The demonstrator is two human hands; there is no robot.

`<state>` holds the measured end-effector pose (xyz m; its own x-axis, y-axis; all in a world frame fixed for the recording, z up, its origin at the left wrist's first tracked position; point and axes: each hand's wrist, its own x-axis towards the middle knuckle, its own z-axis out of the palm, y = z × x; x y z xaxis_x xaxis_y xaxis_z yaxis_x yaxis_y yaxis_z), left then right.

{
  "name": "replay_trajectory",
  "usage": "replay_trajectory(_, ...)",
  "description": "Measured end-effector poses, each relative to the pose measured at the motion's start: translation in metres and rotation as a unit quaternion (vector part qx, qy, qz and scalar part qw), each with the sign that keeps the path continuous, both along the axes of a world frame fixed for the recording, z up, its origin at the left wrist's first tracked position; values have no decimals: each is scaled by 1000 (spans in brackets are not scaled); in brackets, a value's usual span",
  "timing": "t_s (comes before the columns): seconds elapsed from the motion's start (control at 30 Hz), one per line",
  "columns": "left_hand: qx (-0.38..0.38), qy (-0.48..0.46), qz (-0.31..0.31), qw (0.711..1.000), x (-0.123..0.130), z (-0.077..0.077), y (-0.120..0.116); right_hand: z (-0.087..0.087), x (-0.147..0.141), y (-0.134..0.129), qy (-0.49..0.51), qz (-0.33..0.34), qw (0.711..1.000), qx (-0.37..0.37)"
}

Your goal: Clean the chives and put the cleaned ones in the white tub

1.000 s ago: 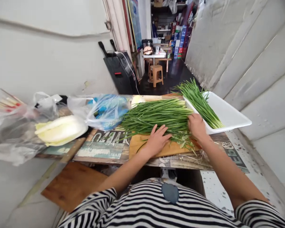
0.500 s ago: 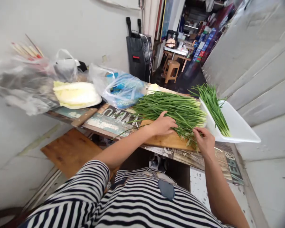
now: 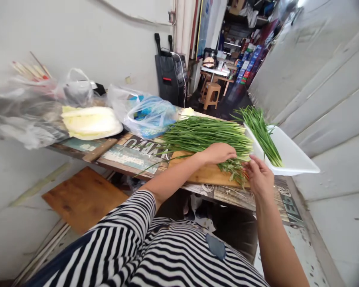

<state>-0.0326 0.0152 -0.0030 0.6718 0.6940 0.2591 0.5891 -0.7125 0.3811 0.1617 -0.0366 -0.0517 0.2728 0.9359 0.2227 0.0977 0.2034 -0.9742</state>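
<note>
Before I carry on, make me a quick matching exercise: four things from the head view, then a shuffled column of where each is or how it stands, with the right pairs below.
Things
1. Pale cabbage
2. White tray
3. Cutting board
4. Brown stool

Places and states
A. On the dark floor beyond the table
B. Partly covered by the large pile of green stalks
C. To the left of the blue-tinted plastic bag
D. Holding a smaller green bunch

Pairs: 1-C, 2-D, 3-B, 4-A
</note>
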Motion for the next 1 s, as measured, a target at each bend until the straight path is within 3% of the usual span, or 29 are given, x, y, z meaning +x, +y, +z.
replay_trajectory(0.1,-29,-47,30,998,-1,-2,2,-3,8,1,38,-4,999,-6)
replay_trajectory(0.23,-63,-71,-3,995,-3,-10,5,-7,-3,3,8,45,998,-46)
replay_trajectory(0.37,-62,-99,-27,993,-6,-18,7,-5,-20,8,22,100,992,-79)
replay_trajectory(0.5,-35,-74,-4,997,-5,-24,3,-2,-14,16,-14,129,988,-88)
replay_trajectory(0.6,1,-14,11,1000,-4,-27,-1,1,-4,23,-142,130,981,-33)
replay_trajectory(0.73,22,9,5,1000,-6,-29,-4,3,-1,25,-315,110,939,80)
replay_trajectory(1.0,-15,0,7,1000,-9,-29,-2,9,-16,22,-303,112,940,106)
